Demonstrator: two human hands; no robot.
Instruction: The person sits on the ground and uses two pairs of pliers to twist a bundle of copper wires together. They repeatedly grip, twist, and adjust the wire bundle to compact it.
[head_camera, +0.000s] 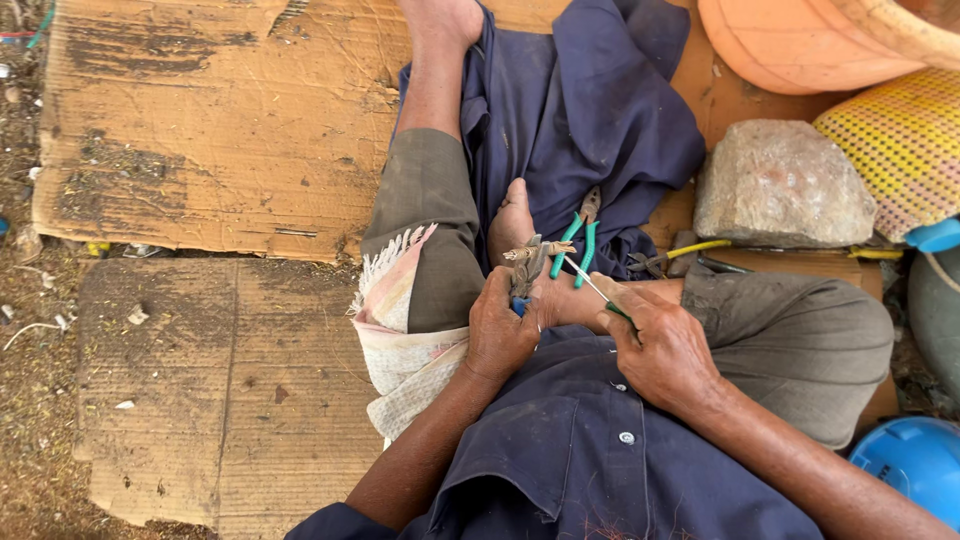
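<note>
The left hand (500, 335) is closed around the blue-handled pliers (527, 268), whose rusty jaws point up just above its knuckles. The right hand (662, 345) is closed on a thin screwdriver (588, 281) with a green handle, its shaft slanting up-left until the tip touches the pliers' jaws. Just beyond both hands, green-handled pliers (578, 240) lie on a dark blue cloth (590, 110). Beyond the right hand are yellow-handled pliers (680, 255) and a grey stone (782, 185). To the left of the left hand lies worn cardboard (220, 130).
</note>
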